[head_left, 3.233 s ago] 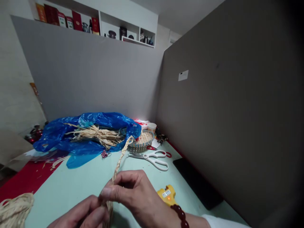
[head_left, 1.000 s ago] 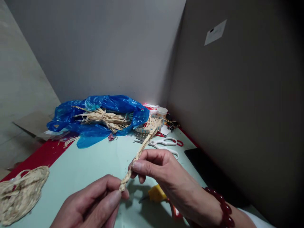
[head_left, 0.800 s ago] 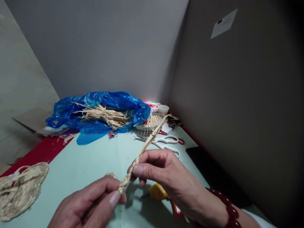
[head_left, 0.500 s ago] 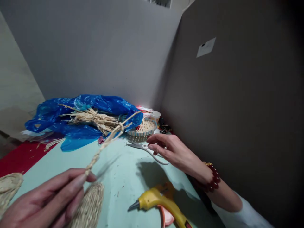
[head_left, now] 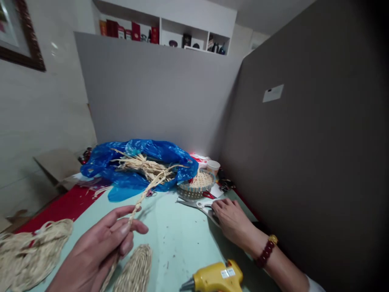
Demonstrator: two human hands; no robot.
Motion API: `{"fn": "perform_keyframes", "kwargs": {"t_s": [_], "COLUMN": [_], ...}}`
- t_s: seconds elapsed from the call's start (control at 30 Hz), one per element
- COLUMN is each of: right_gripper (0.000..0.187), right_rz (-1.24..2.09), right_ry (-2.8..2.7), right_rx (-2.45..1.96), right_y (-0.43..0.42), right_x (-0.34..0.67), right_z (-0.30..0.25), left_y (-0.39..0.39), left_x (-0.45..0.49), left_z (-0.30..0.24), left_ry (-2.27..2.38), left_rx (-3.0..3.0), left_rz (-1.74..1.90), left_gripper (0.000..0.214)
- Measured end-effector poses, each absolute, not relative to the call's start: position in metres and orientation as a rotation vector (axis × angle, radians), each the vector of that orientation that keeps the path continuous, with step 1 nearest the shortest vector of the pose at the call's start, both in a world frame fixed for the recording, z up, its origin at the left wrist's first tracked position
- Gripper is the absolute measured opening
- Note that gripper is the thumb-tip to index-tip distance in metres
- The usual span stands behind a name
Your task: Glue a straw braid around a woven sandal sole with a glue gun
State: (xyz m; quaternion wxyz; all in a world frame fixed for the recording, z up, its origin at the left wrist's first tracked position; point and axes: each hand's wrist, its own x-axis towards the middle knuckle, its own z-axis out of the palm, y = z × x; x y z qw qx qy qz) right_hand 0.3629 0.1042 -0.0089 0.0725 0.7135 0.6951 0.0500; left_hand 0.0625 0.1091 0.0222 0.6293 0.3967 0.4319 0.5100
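My left hand point(head_left: 105, 243) pinches a braided straw cord point(head_left: 138, 207) between thumb and fingers. The cord's loose end rises away from me, over the straw bundle. Beneath that hand lies a coiled, woven straw oval piece point(head_left: 135, 269). My right hand point(head_left: 229, 217) is curled over the handles of the scissors point(head_left: 191, 202), which lie on the pale green table top point(head_left: 170, 231) with their blades pointing left. Its fingertips are partly hidden. Nearer to me, below the right hand, rests a yellow glue gun point(head_left: 215, 278), its nozzle to the left.
A blue plastic bag point(head_left: 164, 148) with a straw bundle point(head_left: 146, 166) lies at the back. Right of it stand a round woven basket point(head_left: 197, 188) and a white cup point(head_left: 213, 166). More braided straw point(head_left: 39, 255) lies at left. Grey partitions point(head_left: 164, 93) rise behind and at right.
My right hand has come down from above the scissors onto their handles. The left hand still holds the cord. The view has tilted up, bringing shelves into sight.
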Motion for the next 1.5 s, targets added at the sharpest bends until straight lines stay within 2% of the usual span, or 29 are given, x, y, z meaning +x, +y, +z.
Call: {"fn": "perform_keyframes", "kwargs": {"t_s": [0.1,0.23,0.43,0.57,0.73,0.8,0.9,1.33,1.5], "right_gripper": [0.019,0.034,0.024,0.039,0.062,0.057,0.049,0.034,0.026], "right_rz": [0.106,-0.019,-0.309,-0.502,-1.162,-1.279,-1.261,-1.271,-1.398], "right_ry": [2.171,2.352,2.548,2.534,2.523,2.511,2.425,2.429,2.452], "right_rx": [2.149,2.207,2.213,2.355,2.329,2.278,2.245,2.208,2.143], "right_y": [0.107,0.101,0.083,0.081,0.076,0.068,0.056,0.055,0.058], "right_x": [0.366,0.367,0.381,0.388,0.356,0.338,0.319,0.297,0.294], "right_z": [-0.012,-0.004,0.023,0.034,0.052,0.059,0.066,0.058,0.052], "left_y": [0.108,0.111,0.110,0.107,0.108,0.108,0.107,0.100,0.105], "left_x": [0.063,0.060,0.059,0.059,0.062,0.063,0.066,0.087,0.088], "left_z": [0.027,0.022,0.022,0.022,0.017,0.016,0.015,0.002,0.002], "left_ry": [0.987,1.007,0.968,0.972,0.939,0.925,0.907,0.836,0.855], "left_rx": [0.934,0.882,0.926,0.999,0.963,0.935,0.922,0.931,0.866], "left_rz": [1.150,1.139,1.141,1.131,1.130,1.115,1.097,0.907,0.887], "left_gripper": [0.050,0.054,0.037,0.027,0.030,0.030,0.029,0.040,0.041]}}
